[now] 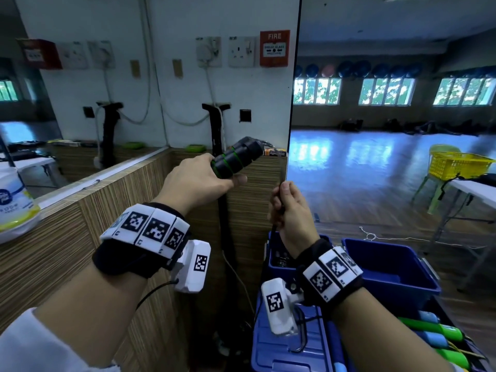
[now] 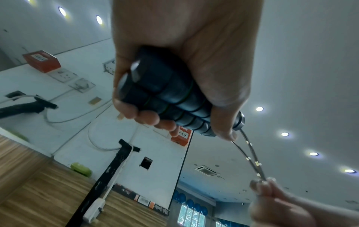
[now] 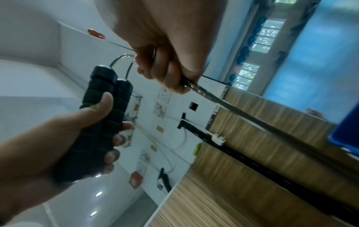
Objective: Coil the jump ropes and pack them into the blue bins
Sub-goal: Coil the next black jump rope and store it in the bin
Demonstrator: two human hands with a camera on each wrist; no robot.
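Observation:
My left hand (image 1: 198,178) grips two black foam jump-rope handles (image 1: 237,158) with green rings, held side by side and raised in front of the wooden ledge. The same handles (image 2: 165,95) fill the left wrist view, and in the right wrist view the handles (image 3: 101,116) stand upright. Two thin cable strands (image 2: 250,155) run from the handles to my right hand (image 1: 288,210), which pinches the cable (image 3: 196,89) in a fist. The cable hangs down toward an open blue bin (image 1: 279,260) just below. A second open blue bin (image 1: 394,267) stands to its right.
A wood-grain ledge (image 1: 80,224) with a wall mirror runs along the left. A white tub (image 1: 16,208) sits on it. A blue lid (image 1: 290,345) lies below my right wrist. Green and blue handles (image 1: 432,331) lie at the lower right. A yellow basket (image 1: 456,162) rests on a chair.

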